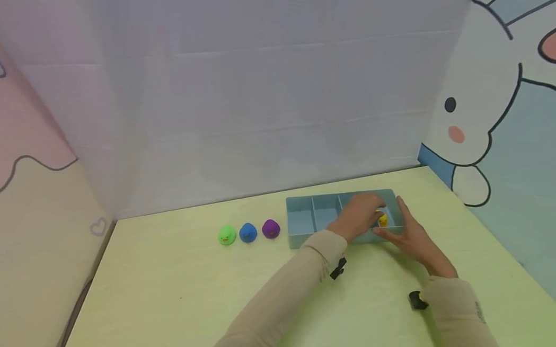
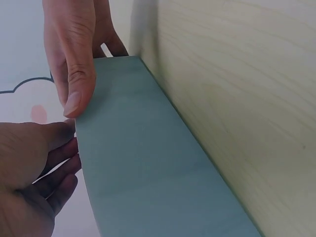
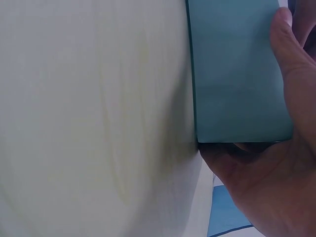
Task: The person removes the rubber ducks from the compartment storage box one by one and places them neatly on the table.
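Observation:
A blue-grey box (image 1: 299,240) with several compartments in a row sits toward the back of the table. A small yellow rubber duck (image 1: 383,221) shows in its rightmost compartment. My left hand (image 1: 359,214) reaches over the front wall and pinches the duck; in the left wrist view the box wall (image 2: 133,148) hides the fingertips and the duck. With my right hand (image 1: 413,239) I grip the box's right end, thumb (image 3: 284,37) along the front wall and fingers round the end. Green (image 1: 227,236), blue (image 1: 248,233) and purple (image 1: 271,229) rubber ducks sit left of the box.
The pale yellow wood-grain table (image 1: 165,304) meets a white curtain-like backdrop (image 1: 244,97) close behind the box. A panel with a cartoon rabbit (image 1: 477,122) stands along the right side, and a pink and cream panel (image 1: 24,179) on the left.

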Motion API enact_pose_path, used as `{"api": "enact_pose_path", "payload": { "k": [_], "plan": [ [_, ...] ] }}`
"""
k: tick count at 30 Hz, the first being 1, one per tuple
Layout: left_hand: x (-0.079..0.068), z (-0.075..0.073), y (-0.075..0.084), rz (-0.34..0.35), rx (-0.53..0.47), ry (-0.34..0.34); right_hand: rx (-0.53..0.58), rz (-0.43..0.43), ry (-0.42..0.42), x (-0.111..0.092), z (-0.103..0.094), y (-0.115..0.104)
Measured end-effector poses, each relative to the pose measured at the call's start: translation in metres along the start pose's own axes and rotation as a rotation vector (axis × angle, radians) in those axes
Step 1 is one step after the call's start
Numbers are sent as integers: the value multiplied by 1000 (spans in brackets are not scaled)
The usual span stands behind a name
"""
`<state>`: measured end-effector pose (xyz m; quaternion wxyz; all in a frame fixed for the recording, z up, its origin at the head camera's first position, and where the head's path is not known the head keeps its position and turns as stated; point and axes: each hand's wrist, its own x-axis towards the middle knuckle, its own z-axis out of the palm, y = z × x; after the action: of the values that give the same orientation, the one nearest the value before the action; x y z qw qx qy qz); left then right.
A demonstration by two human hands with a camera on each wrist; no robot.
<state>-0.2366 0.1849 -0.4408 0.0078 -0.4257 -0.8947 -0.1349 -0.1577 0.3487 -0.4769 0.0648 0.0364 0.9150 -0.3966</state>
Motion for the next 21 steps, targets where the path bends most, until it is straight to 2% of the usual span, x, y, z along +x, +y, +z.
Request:
{"api": "enact_pose_path", "payload": {
  "k": [11, 21],
  "plan": [
    [11, -2, 11, -28, 22, -57, 15, -34, -19, 0, -5, 4],
    [20, -3, 18, -59, 177, -81, -24, -93, -57, -1, -11, 10]
  ]
}}
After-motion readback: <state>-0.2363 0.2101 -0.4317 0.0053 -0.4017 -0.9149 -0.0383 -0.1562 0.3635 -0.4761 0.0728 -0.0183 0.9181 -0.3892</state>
